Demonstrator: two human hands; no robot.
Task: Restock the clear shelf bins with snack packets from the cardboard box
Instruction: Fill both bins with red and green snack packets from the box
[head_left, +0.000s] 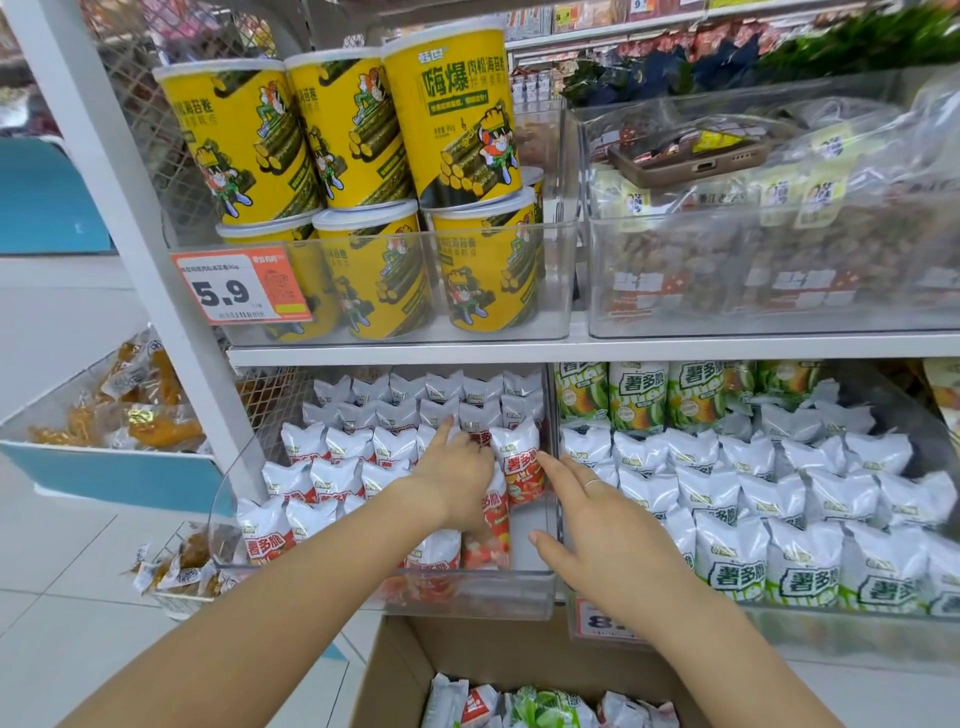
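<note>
Left hand (457, 470) pressed spread fingers on red packets (514, 462) in the bin (467, 587); right hand (597, 525) hovered open; rows wanted upright, snug packing.

Bright, even store light; wide-angle bending at edges, slight softness throughout.

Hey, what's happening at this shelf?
A person is restocking snacks. The left hand presses among the red packets in the lower clear bin, straightening a row near its right side. The right hand hovers open by the bin's right wall, holding nothing. A cardboard box below holds more packets. The green packets next door look well filled.
</note>
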